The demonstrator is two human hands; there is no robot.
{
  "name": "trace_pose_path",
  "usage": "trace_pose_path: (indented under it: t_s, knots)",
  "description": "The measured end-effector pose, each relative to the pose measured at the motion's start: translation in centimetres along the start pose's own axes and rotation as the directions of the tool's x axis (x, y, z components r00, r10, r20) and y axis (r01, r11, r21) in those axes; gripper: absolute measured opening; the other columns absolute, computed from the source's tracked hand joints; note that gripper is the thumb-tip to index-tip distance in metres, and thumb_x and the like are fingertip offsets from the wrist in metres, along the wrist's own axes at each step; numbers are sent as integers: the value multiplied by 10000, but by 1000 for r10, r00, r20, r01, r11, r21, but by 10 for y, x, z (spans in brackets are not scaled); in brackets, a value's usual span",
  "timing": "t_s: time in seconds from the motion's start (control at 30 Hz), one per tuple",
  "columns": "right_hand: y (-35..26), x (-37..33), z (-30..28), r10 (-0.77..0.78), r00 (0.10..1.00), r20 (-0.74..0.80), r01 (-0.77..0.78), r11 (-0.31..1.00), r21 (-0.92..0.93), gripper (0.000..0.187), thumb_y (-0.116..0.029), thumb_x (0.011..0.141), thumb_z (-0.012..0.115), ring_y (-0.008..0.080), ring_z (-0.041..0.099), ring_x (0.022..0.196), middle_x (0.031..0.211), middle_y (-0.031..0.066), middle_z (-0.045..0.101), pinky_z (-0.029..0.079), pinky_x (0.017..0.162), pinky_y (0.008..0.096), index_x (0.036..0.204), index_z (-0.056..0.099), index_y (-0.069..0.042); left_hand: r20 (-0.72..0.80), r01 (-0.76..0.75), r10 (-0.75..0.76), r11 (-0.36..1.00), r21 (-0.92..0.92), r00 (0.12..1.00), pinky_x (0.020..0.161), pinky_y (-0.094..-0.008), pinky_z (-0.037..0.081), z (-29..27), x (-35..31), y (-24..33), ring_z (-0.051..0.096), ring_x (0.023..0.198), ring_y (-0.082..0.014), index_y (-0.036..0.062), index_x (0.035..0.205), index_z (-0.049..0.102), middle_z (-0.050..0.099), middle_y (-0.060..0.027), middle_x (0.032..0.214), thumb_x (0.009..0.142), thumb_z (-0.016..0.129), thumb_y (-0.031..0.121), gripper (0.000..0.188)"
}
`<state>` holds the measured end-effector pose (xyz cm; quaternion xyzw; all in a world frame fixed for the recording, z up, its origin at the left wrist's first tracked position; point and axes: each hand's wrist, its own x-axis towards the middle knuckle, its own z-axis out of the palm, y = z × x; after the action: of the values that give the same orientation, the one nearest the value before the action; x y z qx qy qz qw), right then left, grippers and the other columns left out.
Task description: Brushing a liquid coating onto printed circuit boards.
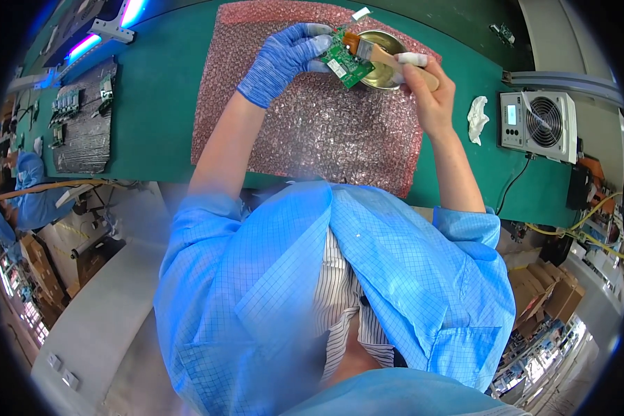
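Observation:
A green circuit board (345,64) with white labels is pinched at its left edge by my left hand (284,61), which wears a blue glove with pale fingertips. My right hand (430,90), bare but for white covers on some fingertips, grips the wooden handle of a flat brush (388,61). The brown bristles touch or hover just over the board's upper right part; I cannot tell which. Behind the board and brush stands a round metal bowl (381,80), partly hidden by them. Pink bubble wrap (305,139) lies under all of this.
On the green table (149,125), a dark mat (90,149) at the left carries several circuit boards. A crumpled white tissue (477,119) lies right of the wrap, near a white fan unit (539,126) with a cable. A purple-lit lamp (87,48) stands far left. A person in blue (31,191) is beyond.

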<state>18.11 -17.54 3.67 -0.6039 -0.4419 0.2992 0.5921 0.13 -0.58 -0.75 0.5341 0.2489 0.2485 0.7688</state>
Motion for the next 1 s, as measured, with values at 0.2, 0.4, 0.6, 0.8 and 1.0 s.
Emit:
trace_pose_path:
  t_s: [0.2,0.4,0.6,0.8,1.0]
  knots:
    - [14,-28,4,-62,998,-19,56,967,-248,208,-177,906,551,52,527,632,772,9,613,416,559,185,1027,603,-16,-123,-62,46,991,-122,991,685,-290,595,-4,0,-4,633,893,-178,23,1062,607,627,-88,984,826,664,127,264]
    - [8,-30,8,0,992,-123,-9,997,-78,172,-141,897,543,50,528,585,737,26,617,413,512,187,997,608,-17,-205,-97,70,988,-123,976,682,-301,598,-1,1,-4,633,881,-179,20,1055,604,626,-88,969,827,661,111,253]
    - [12,-23,23,-15,978,-208,-3,996,-88,152,-141,900,547,34,501,545,701,8,591,391,465,170,964,603,-15,-230,-134,102,983,-128,968,697,-308,593,6,2,-1,632,886,-183,29,1070,597,623,-88,979,833,657,122,262]
    - [4,-28,28,115,975,-191,-111,993,28,152,-150,895,544,39,500,526,687,17,596,393,445,178,946,601,-19,-288,-142,95,978,-149,953,670,-296,597,2,2,-6,635,871,-176,26,1046,602,627,-91,969,821,668,110,249]
    - [2,-34,31,145,982,-120,-145,989,8,147,-141,891,543,39,501,524,675,22,599,387,442,179,936,601,-13,-287,-145,95,976,-161,953,664,-288,598,0,2,-9,639,856,-177,34,1040,607,627,-95,964,822,667,110,239]
